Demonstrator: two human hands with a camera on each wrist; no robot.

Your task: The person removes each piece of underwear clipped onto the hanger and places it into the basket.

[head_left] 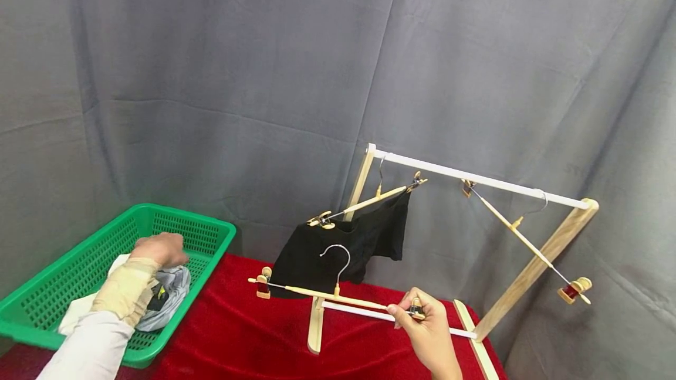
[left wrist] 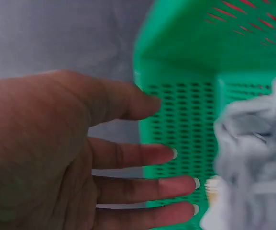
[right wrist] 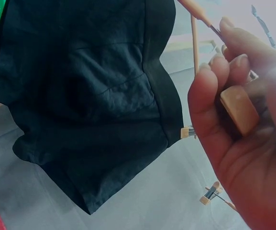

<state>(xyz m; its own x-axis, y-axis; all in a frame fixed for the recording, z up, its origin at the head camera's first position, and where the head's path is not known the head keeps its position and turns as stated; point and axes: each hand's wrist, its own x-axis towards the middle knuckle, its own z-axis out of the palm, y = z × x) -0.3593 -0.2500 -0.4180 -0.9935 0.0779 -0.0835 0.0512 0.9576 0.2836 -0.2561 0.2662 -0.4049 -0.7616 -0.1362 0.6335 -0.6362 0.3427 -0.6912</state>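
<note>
Your right hand [head_left: 426,327] sits lowest and closest in the head view, fingers curled round the wooden clip at one end of a free hanger [head_left: 327,293]; the right wrist view confirms that clip [right wrist: 238,109] pinched between thumb and fingers. That hanger runs leftward, just above the red cloth [head_left: 237,321], its wire hook standing upright and its far clip near the bottom of the black shorts [head_left: 343,245]. Your left hand [head_left: 158,249], sleeve and wrist wrap included, reaches into the green basket [head_left: 206,227] at the left edge of the table; its fingers lie straight and spread in the left wrist view [left wrist: 142,155], holding nothing. Just beside those fingers is a crumpled grey garment [head_left: 171,289], seen blurred in the wrist view [left wrist: 252,158], apparently not yet touched, though the blur makes contact hard to judge. A white cloth lies under it in the basket. Behind the free hanger stands a wooden rack [head_left: 533,263] with a white top rail [head_left: 475,179]. Hung from that rail on the left is a clip hanger [head_left: 369,201] carrying the black shorts, tilted down toward the basket side. Hung on the right is an empty clip hanger [head_left: 520,233], steeply tilted, its lower clip well apart from the rack's leg. Grey curtain [head_left: 264,75] fills the background.
</note>
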